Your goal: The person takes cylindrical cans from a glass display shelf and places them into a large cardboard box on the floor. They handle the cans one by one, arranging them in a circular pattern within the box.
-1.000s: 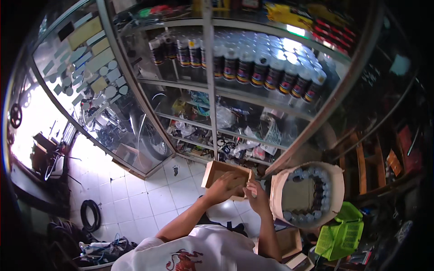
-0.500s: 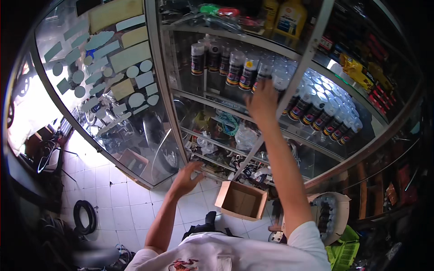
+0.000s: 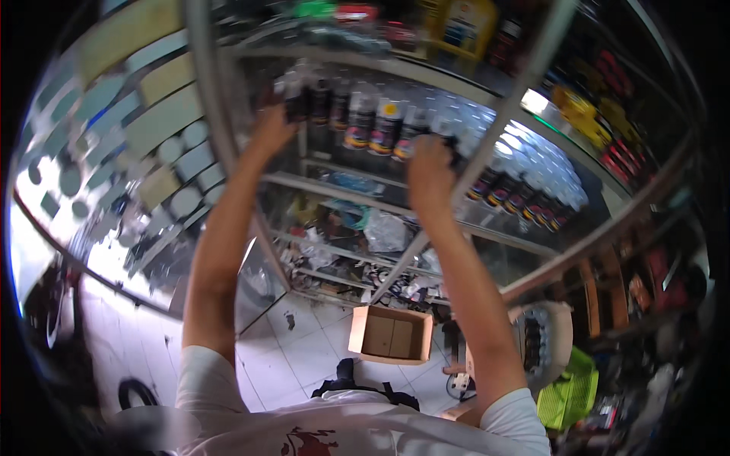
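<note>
A row of dark spray cans [image 3: 356, 125] with clear caps stands on the upper shelf of a glass cabinet. At the row's left end, my left hand [image 3: 274, 131] is against the outermost spray can [image 3: 296, 100]. Its fingers are smeared by motion, so its grip is unclear. My right hand [image 3: 430, 171] is farther along the row, fingers curled in at a dark spray can [image 3: 453, 149] that it partly hides. A can with a yellow spot on its cap [image 3: 391, 111] stands between the two hands.
An open cardboard box [image 3: 391, 334] sits on the tiled floor below. More spray cans [image 3: 525, 199] fill the shelf right of the metal post [image 3: 487, 156]. A carton of cans [image 3: 559, 330] and a green crate [image 3: 570, 387] are at lower right. Mirror pieces [image 3: 163, 114] cover the left glass.
My left hand has risen from low near the floor to the left end of the can row. My right hand stays at the cans, its fingers now more curled. The view has shifted.
</note>
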The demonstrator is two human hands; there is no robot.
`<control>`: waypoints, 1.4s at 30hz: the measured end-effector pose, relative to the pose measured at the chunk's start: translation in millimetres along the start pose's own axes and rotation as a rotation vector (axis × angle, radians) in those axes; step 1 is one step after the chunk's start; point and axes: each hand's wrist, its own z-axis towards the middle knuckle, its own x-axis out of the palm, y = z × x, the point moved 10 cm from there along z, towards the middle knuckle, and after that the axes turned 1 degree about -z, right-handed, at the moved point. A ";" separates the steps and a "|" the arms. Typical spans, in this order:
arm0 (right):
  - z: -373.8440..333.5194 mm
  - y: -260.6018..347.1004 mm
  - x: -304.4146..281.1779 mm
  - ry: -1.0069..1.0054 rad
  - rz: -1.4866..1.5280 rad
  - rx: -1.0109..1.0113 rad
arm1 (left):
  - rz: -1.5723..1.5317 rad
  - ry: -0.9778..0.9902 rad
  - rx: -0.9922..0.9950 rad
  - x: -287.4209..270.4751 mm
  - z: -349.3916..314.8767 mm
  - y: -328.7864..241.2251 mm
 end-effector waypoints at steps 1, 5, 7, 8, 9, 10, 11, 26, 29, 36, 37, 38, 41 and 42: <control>-11.9 5.9 9.3 0.033 0.035 -0.186 | 0.046 0.135 0.004 18.3 32.1 10.5; -48.9 -2.9 -36.3 0.074 0.582 -0.145 | 0.246 0.078 0.056 33.5 111.8 96.9; -78.4 -10.7 -66.2 0.110 0.768 -0.117 | 0.305 0.000 0.012 33.2 136.0 147.6; -98.1 -18.9 -87.3 0.123 0.742 -0.117 | 0.320 -0.048 -0.009 35.1 144.5 164.5; -118.6 -30.5 -105.3 0.134 0.726 -0.122 | 0.317 -0.101 -0.022 37.1 151.9 171.9; -139.9 -43.2 -111.4 0.200 0.818 -0.070 | 0.320 -0.160 -0.029 31.3 156.6 179.4; -161.1 -58.0 -121.2 0.259 0.911 -0.028 | 0.301 -0.227 -0.027 27.0 159.1 182.5; -534.6 -428.0 -95.2 0.689 0.334 1.131 | 0.101 -0.797 -0.192 -34.5 -162.6 -80.1; -582.9 -515.8 -68.6 0.607 0.189 1.140 | -0.035 -0.742 -0.255 -13.7 -230.1 -144.3; -690.8 -667.5 41.2 0.733 0.062 1.190 | -0.243 -0.433 -0.264 109.9 -339.3 -296.2; -706.3 -681.3 62.5 0.755 0.050 1.165 | -0.433 -0.372 -0.250 140.0 -350.7 -312.3; -724.5 -693.3 80.5 0.775 0.027 1.137 | -0.442 -0.282 -0.277 172.3 -357.7 -346.1; -768.4 -727.5 136.9 0.816 0.012 1.089 | -0.528 -0.012 -0.274 251.6 -367.7 -452.3; -776.9 -743.5 150.9 0.821 0.016 1.109 | -0.515 0.075 -0.226 274.3 -366.2 -481.4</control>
